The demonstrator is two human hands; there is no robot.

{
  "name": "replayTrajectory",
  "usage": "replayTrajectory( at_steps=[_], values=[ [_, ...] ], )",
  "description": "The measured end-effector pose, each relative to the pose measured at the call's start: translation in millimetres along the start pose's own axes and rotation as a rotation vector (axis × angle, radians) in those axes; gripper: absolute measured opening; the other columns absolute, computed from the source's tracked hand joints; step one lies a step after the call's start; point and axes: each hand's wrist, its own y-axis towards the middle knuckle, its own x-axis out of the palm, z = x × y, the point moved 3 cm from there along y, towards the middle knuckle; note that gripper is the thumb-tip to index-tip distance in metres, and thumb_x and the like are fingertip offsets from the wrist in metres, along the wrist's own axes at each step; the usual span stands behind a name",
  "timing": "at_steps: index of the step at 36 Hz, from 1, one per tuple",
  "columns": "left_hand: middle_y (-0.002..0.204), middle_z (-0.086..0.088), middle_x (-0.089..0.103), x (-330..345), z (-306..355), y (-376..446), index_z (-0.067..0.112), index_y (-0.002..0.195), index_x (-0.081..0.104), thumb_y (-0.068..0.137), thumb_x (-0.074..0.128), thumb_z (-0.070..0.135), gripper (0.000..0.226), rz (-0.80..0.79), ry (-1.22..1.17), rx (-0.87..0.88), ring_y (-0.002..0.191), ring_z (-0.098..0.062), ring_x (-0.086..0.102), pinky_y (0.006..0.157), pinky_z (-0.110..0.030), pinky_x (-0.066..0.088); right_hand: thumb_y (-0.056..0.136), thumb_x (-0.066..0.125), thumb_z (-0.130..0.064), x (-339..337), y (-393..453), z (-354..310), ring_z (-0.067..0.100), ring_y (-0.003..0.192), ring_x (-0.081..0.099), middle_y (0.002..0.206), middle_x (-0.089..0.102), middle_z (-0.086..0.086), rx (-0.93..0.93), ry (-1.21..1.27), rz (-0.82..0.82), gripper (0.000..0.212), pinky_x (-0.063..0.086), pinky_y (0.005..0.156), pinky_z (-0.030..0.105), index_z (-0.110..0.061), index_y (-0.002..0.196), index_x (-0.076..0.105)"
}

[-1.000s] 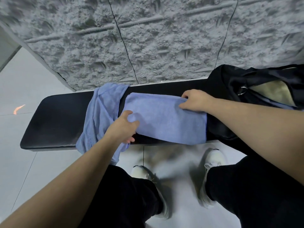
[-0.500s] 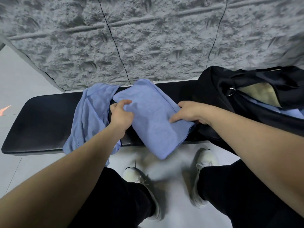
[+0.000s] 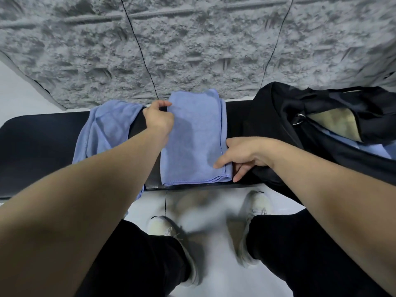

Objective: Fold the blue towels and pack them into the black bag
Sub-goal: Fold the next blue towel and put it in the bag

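A folded blue towel (image 3: pixel 195 138) lies lengthwise across the black bench (image 3: pixel 38 146), its far end against the wall. My left hand (image 3: pixel 158 118) pinches the towel's far left corner. My right hand (image 3: pixel 242 157) grips its near right edge, thumb on top and fingers beside the fold. An unfolded blue towel (image 3: pixel 105 129) is draped over the bench to the left, partly behind my left forearm. The black bag (image 3: pixel 304 125) stands open on the right end of the bench, with blue cloth and a beige lining showing inside.
A rough grey wall (image 3: pixel 192 50) rises right behind the bench. White floor tiles (image 3: pixel 214 211) lie in front of it, with my two white shoes and black trouser legs below. A metal ring (image 3: pixel 300 118) hangs at the bag's opening.
The folded towel has been turned from lying along the bench to lying across it. My left hand moved to its far corner and my right hand came to the near right edge.
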Motion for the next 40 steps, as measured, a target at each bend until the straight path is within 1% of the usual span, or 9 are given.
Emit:
replayTrajectory(
  at_steps=[8,11,15,18,21,26,33,37,40],
  values=[
    [0.135,-0.002,0.048,-5,-11,-25,0.031,0.092,0.056,0.092,0.062,0.012,0.020,-0.097,-0.038,-0.047,0.086,-0.015,0.057,0.065,-0.027,0.048,0.089,0.070,-0.006,0,0,3,0.029,0.087,0.073,0.116,0.064,0.012,-0.059,0.123,0.047,0.037,0.062,0.061,0.038,-0.009,0.121,0.050],
    [0.125,-0.006,0.057,-12,-17,-38,0.026,0.095,0.057,0.092,0.062,0.012,0.015,-0.137,-0.059,-0.099,0.083,-0.020,0.058,0.068,-0.034,0.052,0.089,0.070,-0.007,-2,-3,2,0.029,0.089,0.069,0.121,0.055,0.011,-0.076,0.192,0.133,0.041,0.060,0.053,0.035,-0.009,0.121,0.044],
    [0.107,-0.006,0.061,-21,-23,-63,0.021,0.105,0.057,0.093,0.062,0.013,0.016,-0.243,-0.092,-0.193,0.079,-0.017,0.056,0.062,-0.027,0.045,0.087,0.071,-0.010,-4,-12,4,0.027,0.092,0.068,0.117,0.056,0.010,-0.096,0.242,0.192,0.051,0.062,0.058,0.040,-0.019,0.124,0.037],
    [0.123,-0.002,0.058,-28,-29,-82,0.029,0.112,0.055,0.091,0.065,0.017,0.026,-0.336,-0.017,-0.234,0.090,-0.018,0.061,0.068,-0.030,0.049,0.086,0.069,-0.005,0,-20,8,0.027,0.082,0.065,0.115,0.058,0.017,-0.086,0.189,0.177,0.064,0.062,0.068,0.047,-0.022,0.136,0.031],
    [0.135,-0.004,0.045,-35,-34,-99,0.040,0.110,0.051,0.088,0.067,0.015,0.037,-0.387,0.116,-0.202,0.106,-0.024,0.060,0.067,-0.035,0.057,0.090,0.065,-0.005,7,-29,12,0.023,0.064,0.068,0.111,0.058,0.019,-0.059,0.102,0.197,0.080,0.062,0.062,0.040,-0.023,0.150,0.017],
    [0.134,-0.006,0.031,-40,-36,-119,0.032,0.127,0.049,0.090,0.064,-0.001,0.051,-0.406,0.183,-0.163,0.087,-0.022,0.054,0.054,-0.024,0.054,0.092,0.061,-0.009,14,-44,20,0.019,0.056,0.062,0.091,0.064,0.014,-0.071,-0.075,0.276,0.080,0.058,0.049,0.032,-0.025,0.153,0.012],
    [0.126,0.002,0.027,-54,-30,-131,0.027,0.126,0.049,0.092,0.064,0.022,0.037,-0.330,0.553,0.089,0.078,-0.019,0.055,0.066,-0.030,0.053,0.090,0.058,-0.024,14,-58,27,0.018,0.064,0.058,0.084,0.058,-0.001,-0.182,-0.427,0.427,0.056,0.046,0.053,0.028,-0.027,0.142,0.037],
    [0.121,0.000,0.045,-54,-10,-135,0.020,0.111,0.060,0.086,0.061,0.016,0.025,-0.192,0.715,0.482,0.101,-0.027,0.050,0.085,-0.040,0.048,0.089,0.057,-0.023,21,-58,22,0.020,0.104,0.056,0.109,0.058,-0.005,-0.399,-0.611,0.484,0.042,0.046,0.082,0.030,-0.029,0.130,0.054],
    [0.117,0.000,0.057,-40,-4,-147,0.019,0.109,0.065,0.084,0.063,0.017,0.025,-0.289,0.811,0.682,0.105,-0.026,0.051,0.088,-0.037,0.043,0.088,0.060,-0.028,33,-54,18,0.021,0.112,0.046,0.114,0.056,-0.003,-0.550,-0.738,0.485,0.037,0.043,0.096,0.034,-0.027,0.125,0.059]
  ],
)
